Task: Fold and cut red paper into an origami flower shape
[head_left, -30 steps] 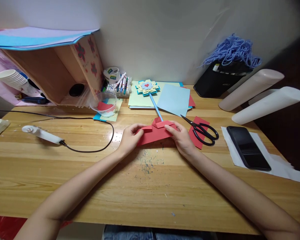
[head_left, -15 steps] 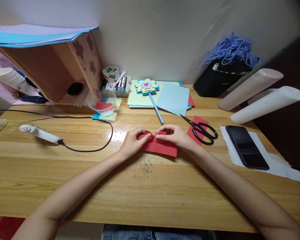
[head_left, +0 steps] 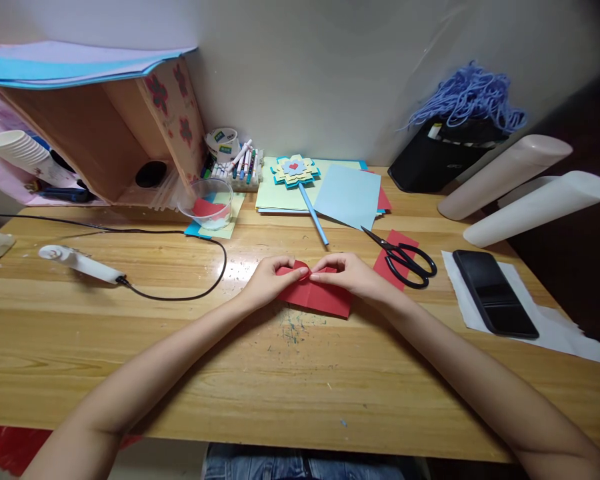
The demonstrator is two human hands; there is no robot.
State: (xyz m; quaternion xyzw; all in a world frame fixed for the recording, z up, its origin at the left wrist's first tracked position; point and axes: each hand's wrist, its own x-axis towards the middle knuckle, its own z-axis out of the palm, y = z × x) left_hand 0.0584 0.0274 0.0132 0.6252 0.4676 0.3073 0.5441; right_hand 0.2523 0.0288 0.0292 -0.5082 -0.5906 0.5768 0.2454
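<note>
Here, on the glossy wooden desk (head_left: 130, 347), the left hand (head_left: 267, 283) and right hand (head_left: 355, 275) apparently pinch the far edge of flat folded red paper (head_left: 320, 299), black scissors (head_left: 405, 259) just right.

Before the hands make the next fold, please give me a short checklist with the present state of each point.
1. Red paper lies flat on the table: ok.
2. Left hand presses the paper: ok.
3. Right hand presses the paper: ok.
4. Fingertips of both hands meet at the top edge: ok.
5. Scissors lie apart from the right hand: ok.
6. Crease sharp and even: cannot tell.
</note>
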